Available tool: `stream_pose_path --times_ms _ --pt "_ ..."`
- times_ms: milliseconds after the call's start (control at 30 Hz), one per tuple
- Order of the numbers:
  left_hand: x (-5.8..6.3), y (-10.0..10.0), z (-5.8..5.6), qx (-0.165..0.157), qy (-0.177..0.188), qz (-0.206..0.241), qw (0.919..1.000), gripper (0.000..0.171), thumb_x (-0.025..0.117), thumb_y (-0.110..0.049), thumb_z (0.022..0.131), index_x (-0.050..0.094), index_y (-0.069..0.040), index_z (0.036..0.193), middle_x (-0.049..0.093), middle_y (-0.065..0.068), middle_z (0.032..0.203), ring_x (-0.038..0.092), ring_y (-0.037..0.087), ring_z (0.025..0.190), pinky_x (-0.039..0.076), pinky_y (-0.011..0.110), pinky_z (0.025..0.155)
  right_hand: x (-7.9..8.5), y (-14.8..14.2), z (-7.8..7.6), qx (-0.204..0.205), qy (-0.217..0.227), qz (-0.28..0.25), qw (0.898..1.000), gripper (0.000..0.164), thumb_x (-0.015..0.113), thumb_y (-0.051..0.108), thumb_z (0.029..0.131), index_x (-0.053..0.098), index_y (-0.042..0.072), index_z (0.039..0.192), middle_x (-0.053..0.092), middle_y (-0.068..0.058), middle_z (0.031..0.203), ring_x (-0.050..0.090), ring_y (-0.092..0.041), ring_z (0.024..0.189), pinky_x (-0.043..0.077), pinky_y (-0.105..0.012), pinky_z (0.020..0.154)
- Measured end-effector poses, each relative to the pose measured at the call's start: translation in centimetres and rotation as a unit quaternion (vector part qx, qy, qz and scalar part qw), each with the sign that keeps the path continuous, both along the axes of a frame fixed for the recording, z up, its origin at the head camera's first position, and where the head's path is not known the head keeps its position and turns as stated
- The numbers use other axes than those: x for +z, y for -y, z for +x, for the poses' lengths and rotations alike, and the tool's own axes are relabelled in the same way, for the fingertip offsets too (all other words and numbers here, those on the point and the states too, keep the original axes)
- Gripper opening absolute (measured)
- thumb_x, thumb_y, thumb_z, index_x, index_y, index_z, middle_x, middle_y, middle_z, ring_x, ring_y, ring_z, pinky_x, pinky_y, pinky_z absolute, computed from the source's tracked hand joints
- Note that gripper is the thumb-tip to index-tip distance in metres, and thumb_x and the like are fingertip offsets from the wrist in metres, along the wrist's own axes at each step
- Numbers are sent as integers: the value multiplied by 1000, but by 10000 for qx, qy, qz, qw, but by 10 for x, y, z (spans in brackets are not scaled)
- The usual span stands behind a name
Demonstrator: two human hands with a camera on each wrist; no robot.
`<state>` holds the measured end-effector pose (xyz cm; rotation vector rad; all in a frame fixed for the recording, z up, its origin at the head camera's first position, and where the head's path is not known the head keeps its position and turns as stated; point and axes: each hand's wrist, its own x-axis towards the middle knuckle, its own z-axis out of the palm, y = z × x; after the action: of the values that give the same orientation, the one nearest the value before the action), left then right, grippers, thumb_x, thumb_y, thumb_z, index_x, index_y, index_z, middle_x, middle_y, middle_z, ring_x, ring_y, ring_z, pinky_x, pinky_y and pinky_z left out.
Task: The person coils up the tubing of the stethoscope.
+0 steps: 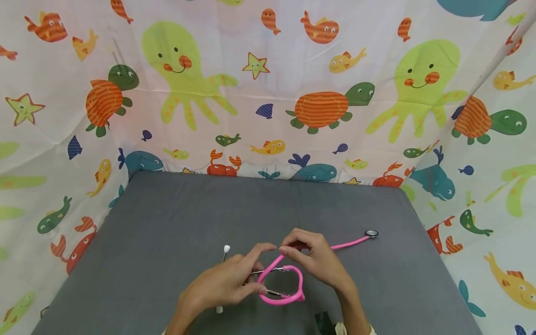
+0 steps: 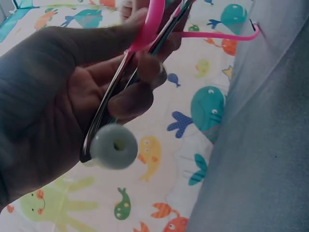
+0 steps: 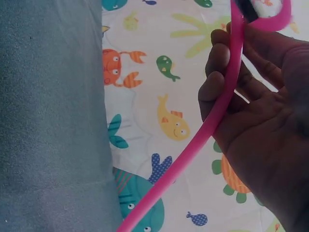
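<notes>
A pink stethoscope (image 1: 300,284) is held above the grey table, its tubing bent into a loop. My left hand (image 1: 226,283) grips its metal ear tubes (image 2: 104,113) and part of the pink tubing. Past that hand stick out the white ear tips (image 1: 226,249), one of them large in the left wrist view. With thumb and fingertips, my right hand (image 1: 318,260) pinches the pink tubing (image 3: 188,154) above the loop. From there the tubing runs right to the chest piece (image 1: 371,233), near the table's right side. Some of the left fingers are hidden behind the loop in the head view.
A grey cloth-covered table (image 1: 201,209) stretches under both hands. Behind it and at both sides hangs a white curtain (image 1: 251,125) printed with sea animals. A dark object (image 1: 324,323) shows beside the right wrist at the bottom edge.
</notes>
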<state>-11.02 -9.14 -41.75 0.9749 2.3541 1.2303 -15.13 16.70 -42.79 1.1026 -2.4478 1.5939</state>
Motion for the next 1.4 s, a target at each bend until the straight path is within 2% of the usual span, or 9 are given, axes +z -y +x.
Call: stream_pose_path --times_ms 167,400,633,800,933,1100,1267,1333,1400 --pt "7 0 4 -301 166 275 9990 70 72 -23 100 30 -21 155 67 -12 89 50 -7 66 48 14 65 -6 2 -1 181 184 -233 9994 11 65 5 102 73 12 103 68 -4 89 63 -14 77 58 -26 73" --pt "15 -1 8 -246 59 836 9962 55 68 -27 103 35 -15 147 67 -5 91 48 -6 67 47 15 63 -18 13 3 318 765 -440 9956 22 49 6 110 66 8 96 61 -16 82 56 -2 75 53 -23 67" --pt "16 -1 4 760 -944 785 9895 48 69 -22 101 43 -15 141 62 -5 91 51 -1 71 47 16 64 -23 21 12 -100 1338 -45 9910 22 53 17 110 72 8 107 67 -15 84 58 -7 72 54 -24 67" --pt "14 -1 -1 1646 -1635 659 9705 51 77 -17 93 48 -11 135 71 -3 98 57 0 75 53 18 67 -24 24 19 -28 667 661 9956 14 59 17 108 72 11 107 56 0 70 45 3 63 44 -17 58" --pt "10 -3 -4 2047 -1902 491 9589 51 81 -16 89 52 -8 131 75 -1 95 55 -1 71 51 16 63 -17 30 30 -49 325 1194 9923 15 61 22 107 72 12 105 53 5 69 41 7 63 41 -15 58" --pt "6 -11 -4 2510 -2206 245 9422 44 83 -15 87 59 -6 122 75 1 89 58 -1 68 51 15 60 2 44 48 -146 71 2426 9700 15 68 20 102 62 14 91 43 9 68 40 3 63 41 -14 60" --pt "1 -17 -3 2784 -2416 -286 9292 39 85 -18 84 62 -9 114 72 -4 84 61 0 68 53 15 62 22 56 58 28 100 3672 9301 15 75 10 96 61 16 95 44 9 68 43 -1 63 41 -15 60" --pt "-3 -19 -4 2725 -2567 -500 9260 38 87 -19 82 62 -10 111 68 -7 79 57 0 65 49 14 59 31 58 63 122 -190 3931 9192 17 77 10 94 63 18 98 48 10 69 44 0 64 43 -14 62" --pt "-6 -20 -4 2559 -2764 -603 9244 38 88 -19 81 62 -10 107 65 -7 76 54 0 63 47 14 58 40 57 65 59 -773 3930 9163 12 77 14 95 65 17 99 53 10 72 45 1 66 44 -12 64"
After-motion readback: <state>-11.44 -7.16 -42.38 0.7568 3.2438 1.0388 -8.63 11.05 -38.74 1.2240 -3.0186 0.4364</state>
